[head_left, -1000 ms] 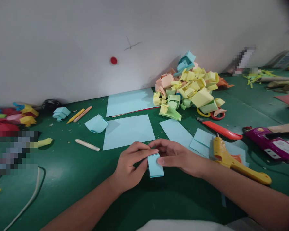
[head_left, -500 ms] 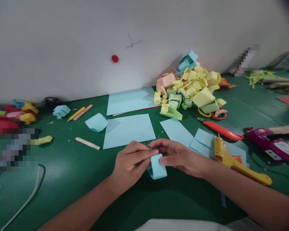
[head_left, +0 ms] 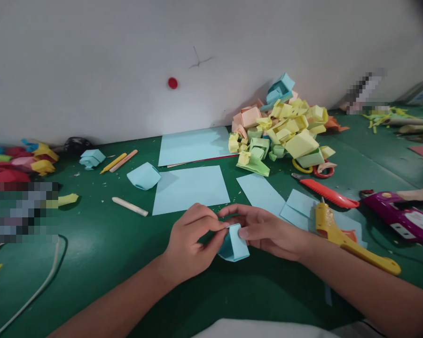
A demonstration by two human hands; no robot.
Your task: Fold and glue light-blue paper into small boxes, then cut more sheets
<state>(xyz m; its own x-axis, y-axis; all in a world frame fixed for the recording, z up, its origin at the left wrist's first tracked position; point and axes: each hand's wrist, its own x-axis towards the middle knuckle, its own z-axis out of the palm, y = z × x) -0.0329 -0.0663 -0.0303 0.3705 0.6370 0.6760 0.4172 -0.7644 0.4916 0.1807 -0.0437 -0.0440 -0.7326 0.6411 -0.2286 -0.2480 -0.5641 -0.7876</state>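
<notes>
Both hands meet on a small folded blue paper piece (head_left: 238,244) above the green table. My left hand (head_left: 193,241) pinches its upper left edge between fingertips and thumb. With the thumb flat on its front face, my right hand (head_left: 268,230) grips it from the right, the other fingers behind. An open hollow shows on the piece's left side. Just beyond the hands lies a flat blue paper sheet (head_left: 192,188). Left of that sheet rests a folded blue paper shape (head_left: 144,176).
A heap of folded yellow, green and pink paper pieces (head_left: 285,126) leans by the wall. To the right are a yellow glue gun (head_left: 352,246), a red cutter (head_left: 329,191) and a purple power strip (head_left: 395,216). A white cord (head_left: 49,281) curves at left.
The folded paper has turned slightly, so more of its hollow left side shows. My left fingertips have shifted along its upper edge. The whole view has moved a little.
</notes>
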